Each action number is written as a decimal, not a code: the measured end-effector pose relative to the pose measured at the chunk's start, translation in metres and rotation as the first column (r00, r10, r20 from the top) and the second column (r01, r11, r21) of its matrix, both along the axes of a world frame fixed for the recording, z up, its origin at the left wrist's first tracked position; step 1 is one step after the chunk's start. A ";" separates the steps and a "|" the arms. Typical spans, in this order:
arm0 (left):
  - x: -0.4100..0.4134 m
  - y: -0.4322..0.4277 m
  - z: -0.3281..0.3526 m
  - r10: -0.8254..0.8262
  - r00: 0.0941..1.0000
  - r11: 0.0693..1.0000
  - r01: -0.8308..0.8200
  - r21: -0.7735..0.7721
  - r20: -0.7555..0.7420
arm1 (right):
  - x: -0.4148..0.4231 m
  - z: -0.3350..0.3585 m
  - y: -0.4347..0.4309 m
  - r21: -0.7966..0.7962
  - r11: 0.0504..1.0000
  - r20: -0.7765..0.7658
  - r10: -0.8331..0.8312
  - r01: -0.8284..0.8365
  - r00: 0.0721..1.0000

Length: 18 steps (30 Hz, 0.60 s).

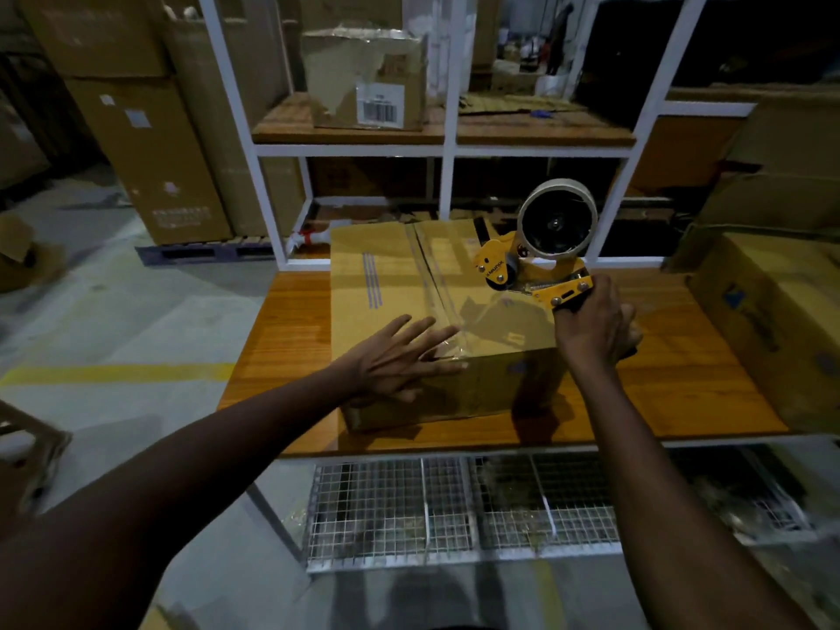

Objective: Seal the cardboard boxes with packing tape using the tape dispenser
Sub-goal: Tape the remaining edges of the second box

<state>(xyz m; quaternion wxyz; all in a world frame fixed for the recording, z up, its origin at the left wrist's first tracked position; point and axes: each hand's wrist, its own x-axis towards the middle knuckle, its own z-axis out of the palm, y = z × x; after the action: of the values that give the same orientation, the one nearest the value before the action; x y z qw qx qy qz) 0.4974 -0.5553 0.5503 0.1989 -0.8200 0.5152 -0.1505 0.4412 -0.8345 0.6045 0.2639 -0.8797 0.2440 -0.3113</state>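
Note:
A closed cardboard box (386,275) lies on the wooden table (672,370), with clear tape running along its centre seam and over the near edge. My left hand (400,356) rests flat on the box's near top edge, fingers straight and spread beside the tape end. My right hand (591,325) grips the handle of a yellow tape dispenser (536,261), held just above the right part of the box top. Its roll of tape (558,218) stands upright above the handle.
A second cardboard box (772,320) sits at the table's right end. White shelving (447,150) behind holds a torn box (368,79). Tall stacked cartons (150,161) stand on the floor to the left. A wire mesh shelf (454,507) lies under the table.

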 end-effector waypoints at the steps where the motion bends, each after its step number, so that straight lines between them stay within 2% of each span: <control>1: 0.003 -0.016 0.006 0.009 1.000 1.000 -0.009 -0.001 0.009 | -0.001 0.001 -0.004 0.002 1.000 0.002 -0.008 0.008 1.000; 5: 0.004 -0.049 -0.003 0.060 0.998 0.992 -0.058 0.110 -0.014 | -0.005 0.003 -0.020 0.027 0.999 -0.007 -0.032 0.032 0.999; 9: -0.003 -0.048 -0.017 0.111 0.994 0.988 -0.110 0.104 0.002 | -0.011 0.003 -0.035 0.039 0.998 -0.005 -0.054 0.054 0.999; 14: 0.000 -0.056 -0.013 -0.024 0.999 0.997 0.022 0.078 0.024 | -0.020 -0.001 -0.059 0.035 0.996 -0.006 -0.077 0.077 0.997; 18: 0.007 -0.103 0.003 0.035 0.999 0.998 -0.037 0.051 0.037 | -0.017 0.004 -0.081 0.054 0.995 0.002 -0.087 0.086 0.996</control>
<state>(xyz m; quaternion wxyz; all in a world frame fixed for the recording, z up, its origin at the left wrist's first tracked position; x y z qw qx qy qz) 0.5044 -0.6587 0.5529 0.2321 -0.8208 0.5005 -0.1482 0.4242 -0.9152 0.6082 0.2741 -0.8603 0.2896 -0.3175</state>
